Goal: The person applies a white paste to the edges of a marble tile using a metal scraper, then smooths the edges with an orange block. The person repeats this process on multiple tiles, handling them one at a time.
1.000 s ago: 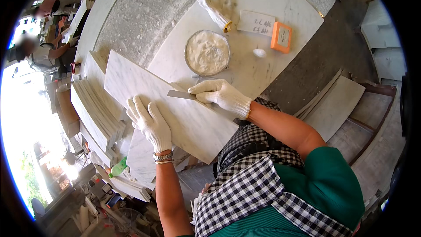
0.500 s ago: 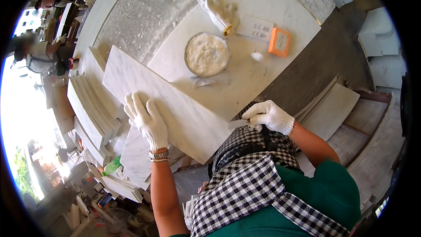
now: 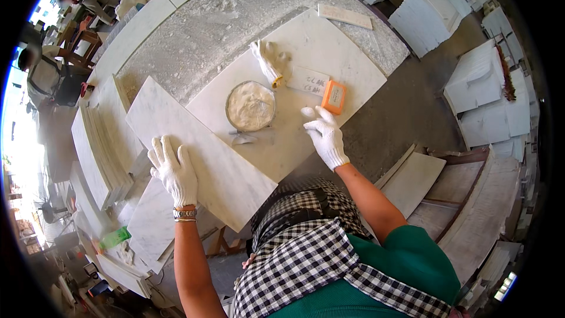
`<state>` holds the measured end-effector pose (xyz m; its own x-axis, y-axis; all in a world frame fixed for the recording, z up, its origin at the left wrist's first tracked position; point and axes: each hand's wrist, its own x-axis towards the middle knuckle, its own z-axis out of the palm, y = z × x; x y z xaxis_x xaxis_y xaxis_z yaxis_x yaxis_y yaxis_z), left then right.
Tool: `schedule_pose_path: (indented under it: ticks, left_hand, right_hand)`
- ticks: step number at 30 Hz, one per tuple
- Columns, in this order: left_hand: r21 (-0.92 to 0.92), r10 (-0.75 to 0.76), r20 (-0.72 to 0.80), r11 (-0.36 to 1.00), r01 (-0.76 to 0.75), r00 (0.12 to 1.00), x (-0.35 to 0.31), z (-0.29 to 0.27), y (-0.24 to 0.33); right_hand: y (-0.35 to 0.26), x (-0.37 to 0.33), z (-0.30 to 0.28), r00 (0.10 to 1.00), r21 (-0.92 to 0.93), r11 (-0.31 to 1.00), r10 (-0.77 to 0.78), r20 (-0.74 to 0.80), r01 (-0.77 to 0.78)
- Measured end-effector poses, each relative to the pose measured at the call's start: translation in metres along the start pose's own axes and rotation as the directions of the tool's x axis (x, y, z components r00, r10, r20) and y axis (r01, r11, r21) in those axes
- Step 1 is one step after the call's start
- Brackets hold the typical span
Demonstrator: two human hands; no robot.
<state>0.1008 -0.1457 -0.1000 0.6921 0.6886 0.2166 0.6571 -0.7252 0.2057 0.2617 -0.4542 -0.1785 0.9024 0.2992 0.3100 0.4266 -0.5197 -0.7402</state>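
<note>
My gloved left hand (image 3: 173, 171) lies flat, fingers spread, on a long white marble-like slab (image 3: 200, 153) set at an angle across the worktop. My gloved right hand (image 3: 326, 141) is stretched over a larger pale slab (image 3: 288, 147), its thumb and fingers apart. Its fingertips are at a small white lump (image 3: 307, 111), beside an orange box (image 3: 334, 96). No flat blade shows in that hand. A round bowl (image 3: 251, 106) of creamy white paste stands between my hands, with a small metal scraper (image 3: 244, 139) lying just below it.
An empty work glove (image 3: 268, 63) and a marked white tile (image 3: 307, 79) lie beyond the bowl. Stacked slabs (image 3: 97, 153) stand at left, near a green bottle (image 3: 115, 237). Two people (image 3: 50, 76) are at the far left. Pale blocks (image 3: 432, 17) stand at right.
My right hand has moved from near my apron, where it held a flat blade, out to the white lump by the orange box. My left hand stays on the slab. The view has shifted.
</note>
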Motion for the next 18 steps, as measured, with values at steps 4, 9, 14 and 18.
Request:
schedule_pose_path:
  ticks: [4,9,14,18]
  left_hand:
    - [0.046,-0.007,-0.012,0.999,0.008,1.0,0.0,-0.01,0.009]
    - [-0.2,0.262,-0.141,0.937,-0.287,0.955,-0.05,-0.008,0.032]
    - [-0.708,0.425,0.025,0.646,-0.284,0.905,-0.094,-0.034,0.11]
    - [-0.857,0.405,0.024,0.48,-0.19,0.914,-0.095,-0.039,0.117]
  right_hand:
    - [-0.006,0.015,0.009,0.994,-0.034,0.995,-0.096,-0.045,0.094]
    - [-0.037,0.011,-0.02,0.999,0.334,0.941,-0.049,-0.003,0.048]
    - [-0.101,-0.009,-0.052,0.97,0.359,0.919,0.079,0.23,-0.16]
    - [-0.126,-0.02,-0.058,0.915,0.508,0.774,0.229,0.331,-0.378]
